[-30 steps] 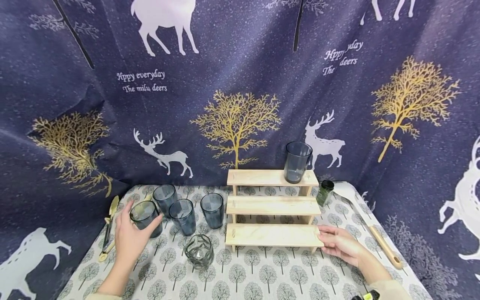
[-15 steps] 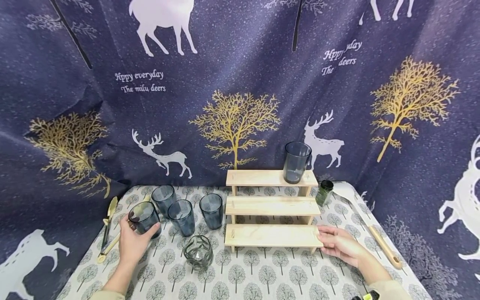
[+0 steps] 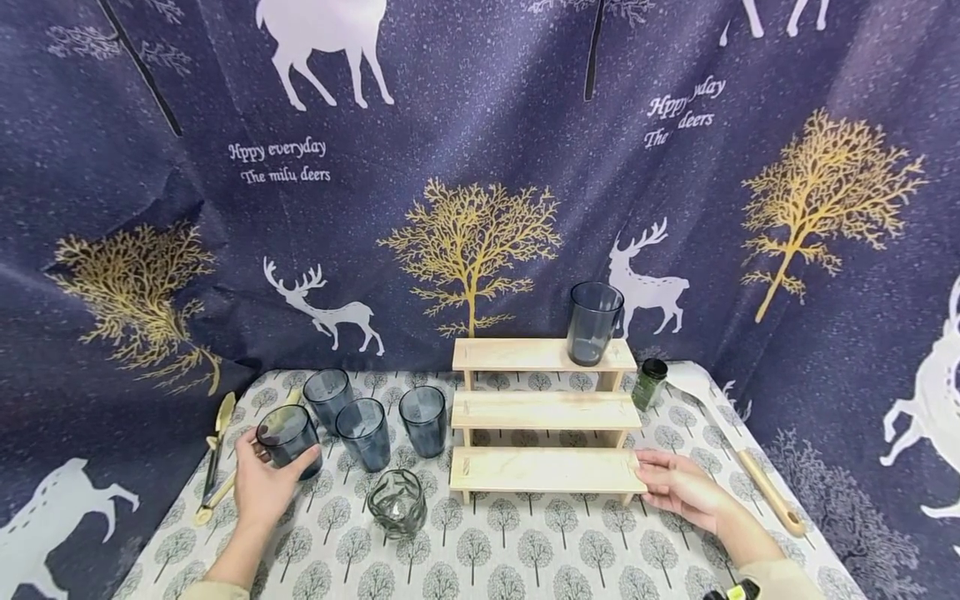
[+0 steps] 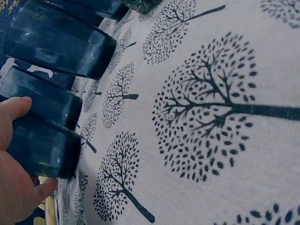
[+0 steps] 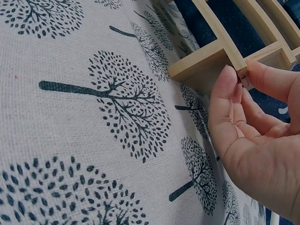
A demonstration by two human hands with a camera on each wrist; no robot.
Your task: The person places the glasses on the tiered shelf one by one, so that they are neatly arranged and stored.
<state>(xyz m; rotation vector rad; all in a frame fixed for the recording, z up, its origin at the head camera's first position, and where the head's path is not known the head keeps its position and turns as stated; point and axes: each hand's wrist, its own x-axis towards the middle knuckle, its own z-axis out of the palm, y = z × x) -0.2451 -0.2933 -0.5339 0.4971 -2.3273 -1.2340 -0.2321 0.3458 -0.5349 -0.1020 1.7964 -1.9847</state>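
At the left of the table my left hand (image 3: 262, 479) grips a blue-grey glass tumbler (image 3: 291, 442), thumb on one side and fingers curled round the other. In the left wrist view this tumbler (image 4: 44, 150) is upright by the cloth. My right hand (image 3: 678, 492) pinches the right end of the lowest board of a three-step wooden shelf (image 3: 547, 471); the right wrist view shows thumb and fingers on the board's corner (image 5: 236, 63). On the shelf's top step stands another blue-grey tumbler (image 3: 595, 325). Beside the held tumbler are a back tumbler (image 3: 328, 398), a middle tumbler (image 3: 364, 435) and a right tumbler (image 3: 424, 422).
A wavy clear glass (image 3: 398, 504) stands in front of the tumblers. Gold and black utensils (image 3: 213, 450) lie at the left edge. Right of the shelf are a dark green jar (image 3: 649, 385) and a wooden-handled spatula (image 3: 757, 475). A patterned curtain (image 3: 480, 125) hangs behind.
My left hand has closed from a wide spread round the tumbler's rim to a grip lower on its side. The right hand has kept its pinch on the shelf.
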